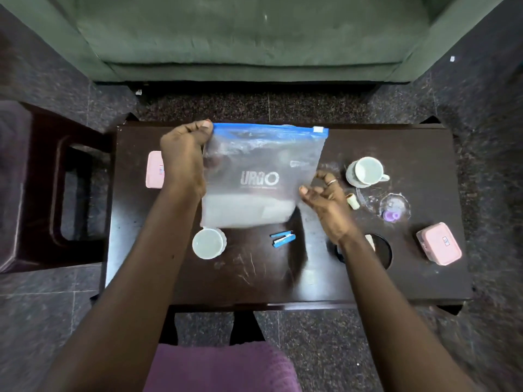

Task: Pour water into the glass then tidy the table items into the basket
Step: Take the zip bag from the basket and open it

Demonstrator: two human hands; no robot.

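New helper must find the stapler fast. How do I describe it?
On the dark table, look below the clear zip bag that the left hand holds up. The stapler lies to the right of the nearer white cup; it is the only small blue thing on the tabletop.

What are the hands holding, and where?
The left hand pinches the clear zip bag at its top left corner. Whether the right hand grips its lower right edge cannot be told.
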